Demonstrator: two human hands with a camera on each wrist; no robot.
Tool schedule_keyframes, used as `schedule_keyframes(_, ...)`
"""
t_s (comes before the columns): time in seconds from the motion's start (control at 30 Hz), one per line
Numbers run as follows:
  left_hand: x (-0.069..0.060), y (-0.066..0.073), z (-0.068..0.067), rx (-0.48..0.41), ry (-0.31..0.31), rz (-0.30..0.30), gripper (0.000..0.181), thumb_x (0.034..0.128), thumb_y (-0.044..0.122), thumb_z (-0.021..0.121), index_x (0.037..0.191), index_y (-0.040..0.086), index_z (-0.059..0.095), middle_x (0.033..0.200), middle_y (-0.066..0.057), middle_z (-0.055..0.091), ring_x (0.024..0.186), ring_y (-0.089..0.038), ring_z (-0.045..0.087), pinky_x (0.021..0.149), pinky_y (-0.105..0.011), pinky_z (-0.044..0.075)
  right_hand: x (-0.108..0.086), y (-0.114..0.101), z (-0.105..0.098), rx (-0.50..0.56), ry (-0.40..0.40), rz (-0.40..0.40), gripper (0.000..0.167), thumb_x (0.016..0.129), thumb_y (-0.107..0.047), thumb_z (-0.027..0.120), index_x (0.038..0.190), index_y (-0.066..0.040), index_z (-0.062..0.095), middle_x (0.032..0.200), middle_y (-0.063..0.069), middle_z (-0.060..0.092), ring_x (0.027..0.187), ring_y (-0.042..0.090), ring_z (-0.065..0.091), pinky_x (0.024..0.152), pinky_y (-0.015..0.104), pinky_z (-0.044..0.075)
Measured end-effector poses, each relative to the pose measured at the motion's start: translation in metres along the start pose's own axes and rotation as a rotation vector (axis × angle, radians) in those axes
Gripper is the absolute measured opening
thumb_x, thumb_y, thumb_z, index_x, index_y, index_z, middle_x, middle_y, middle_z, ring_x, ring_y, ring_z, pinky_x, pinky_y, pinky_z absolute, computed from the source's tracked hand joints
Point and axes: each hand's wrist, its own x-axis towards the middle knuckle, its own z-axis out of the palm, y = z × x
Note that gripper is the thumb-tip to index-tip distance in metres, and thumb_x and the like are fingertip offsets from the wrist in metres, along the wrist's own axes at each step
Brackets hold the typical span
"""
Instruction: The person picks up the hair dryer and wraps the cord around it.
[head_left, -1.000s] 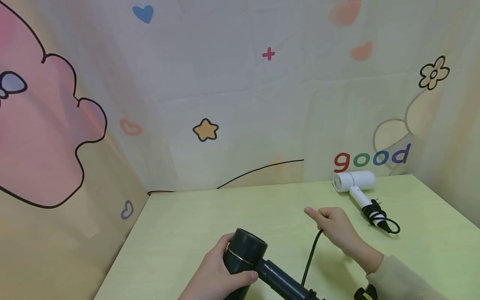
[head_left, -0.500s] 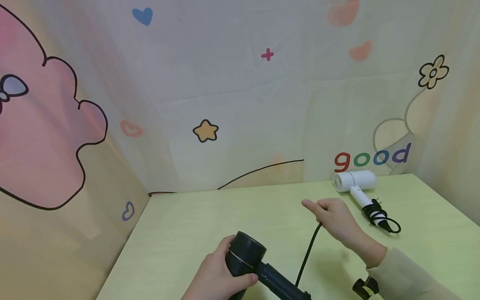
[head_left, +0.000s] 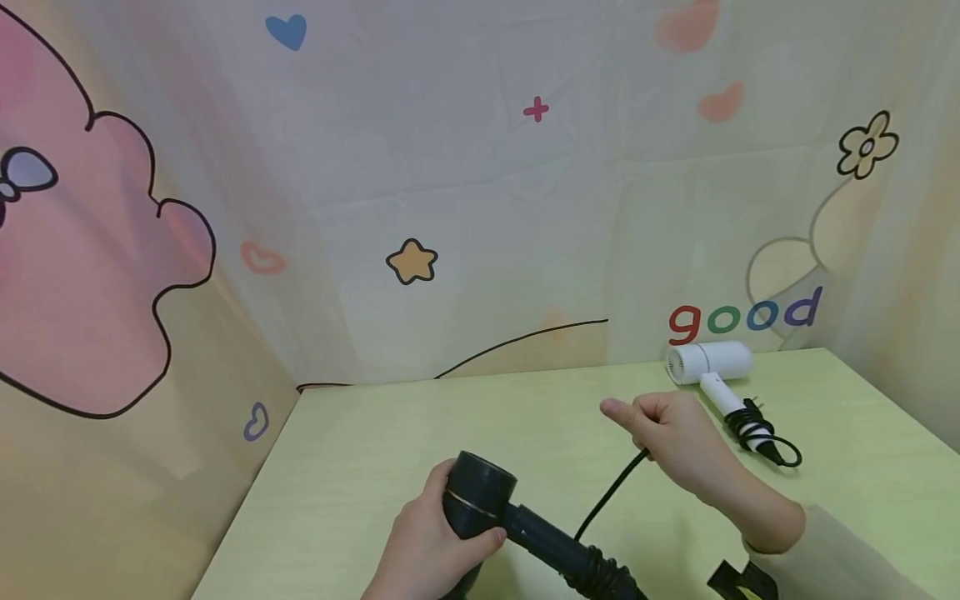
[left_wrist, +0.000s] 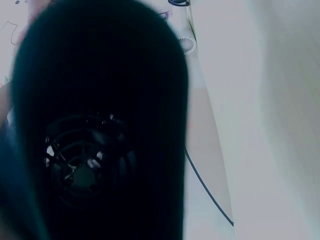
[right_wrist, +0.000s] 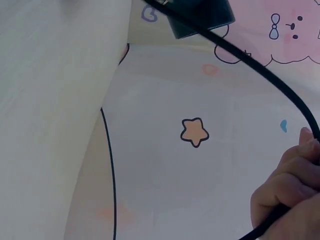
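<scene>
A black hair dryer [head_left: 480, 492] is held by its barrel in my left hand [head_left: 423, 537], thumb on the near side and fingers behind. Its handle slants down to the right, with black cord coils [head_left: 603, 573] around the lower part. In the left wrist view the dark barrel [left_wrist: 100, 75] fills much of the frame, and a round grille shows inside it. My right hand [head_left: 678, 437] grips the black power cord [head_left: 609, 496], its fingers curled and thumb pointing left. The right wrist view shows the cord arching from those curled fingers [right_wrist: 285, 190] up toward the dryer.
A white hair dryer [head_left: 708, 362] lies at the back right of the pale green table [head_left: 360, 467], its black cord wound around the handle. A printed curtain [head_left: 480, 208] stands behind the table. A black strap-like object [head_left: 742, 581] sits by the right sleeve.
The black dryer has shifted slightly left and up, so its cord coils now show. My right hand has moved a little up, and the cord slants more from the handle to it.
</scene>
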Motion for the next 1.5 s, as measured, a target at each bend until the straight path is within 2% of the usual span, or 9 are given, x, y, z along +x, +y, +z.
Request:
schedule_keyframes(0.23,0.002,-0.002,-0.001,0.022,0.167,0.013,0.094,0.0676,0.043,0.08,0.141,0.009,0.032,0.088,-0.007,0.066,0.065,-0.015,0.059,0.055,-0.03,0.045,-0.019,-0.019,0.003,-0.059,0.012,-0.066,0.051,0.091,-0.039,0.059,0.056,-0.005,0.045,0.049,-0.004,0.035,0.042,0.007,0.027,0.04,0.026,0.027)
schedule_keyframes(0.47,0.003,0.0,-0.002,-0.012,0.274,-0.018,0.094,0.0694,0.04,0.08,0.142,0.008,0.029,0.091,-0.01,0.065,0.065,-0.015,0.06,0.054,-0.03,0.05,-0.036,-0.028,0.007,-0.072,0.01,-0.104,0.032,0.09,-0.032,0.063,0.065,-0.013,0.059,0.055,-0.006,0.046,0.05,0.005,0.038,0.044,0.024,0.034)
schedule_keyframes(0.63,0.007,-0.003,-0.004,-0.026,0.407,-0.005,0.092,0.0712,0.038,0.08,0.142,0.009,0.029,0.094,-0.01,0.066,0.066,-0.015,0.062,0.056,-0.029,0.049,-0.045,-0.029,0.011,-0.011,-0.046,-0.096,0.017,0.087,-0.028,0.067,0.078,-0.013,0.068,0.065,-0.005,0.056,0.055,0.004,0.045,0.048,0.023,0.039)
schedule_keyframes(0.83,0.012,-0.006,-0.009,-0.06,0.489,-0.02,0.089,0.0744,0.035,0.078,0.142,0.007,0.028,0.103,-0.013,0.065,0.076,-0.021,0.066,0.065,-0.037,0.054,-0.051,-0.018,0.02,0.098,-0.136,-0.116,0.014,0.088,-0.019,0.067,0.094,-0.008,0.07,0.086,0.003,0.068,0.068,0.003,0.057,0.058,0.023,0.049)
schedule_keyframes(1.0,0.014,-0.008,-0.013,-0.099,0.536,-0.009,0.086,0.0755,0.034,0.078,0.141,0.007,0.028,0.1,-0.015,0.065,0.074,-0.021,0.066,0.063,-0.037,0.053,-0.053,-0.012,0.031,0.186,-0.216,-0.014,0.022,0.087,-0.02,0.067,0.102,-0.004,0.068,0.091,0.01,0.068,0.067,0.005,0.058,0.052,0.025,0.049)
schedule_keyframes(1.13,0.015,-0.009,-0.015,-0.128,0.546,-0.031,0.087,0.0759,0.036,0.077,0.141,0.007,0.027,0.102,-0.016,0.064,0.076,-0.023,0.066,0.065,-0.039,0.055,-0.054,-0.008,0.04,0.25,-0.265,0.043,0.025,0.087,-0.019,0.067,0.104,0.0,0.067,0.09,0.012,0.067,0.065,0.008,0.058,0.05,0.028,0.049)
schedule_keyframes(1.37,0.015,-0.009,-0.019,-0.167,0.547,-0.058,0.088,0.0766,0.038,0.076,0.143,0.009,0.026,0.105,-0.016,0.064,0.081,-0.025,0.067,0.068,-0.042,0.056,-0.053,0.005,0.053,0.394,-0.339,0.158,0.031,0.087,-0.019,0.067,0.106,0.005,0.064,0.08,0.005,0.065,0.068,0.013,0.059,0.053,0.028,0.051)
schedule_keyframes(1.5,0.015,-0.009,-0.02,-0.175,0.55,-0.064,0.088,0.0769,0.038,0.076,0.143,0.009,0.026,0.105,-0.016,0.065,0.081,-0.025,0.067,0.069,-0.042,0.055,-0.051,0.012,0.059,0.44,-0.369,0.232,0.034,0.088,-0.022,0.067,0.106,0.006,0.062,0.076,0.002,0.064,0.065,0.013,0.058,0.055,0.026,0.051)
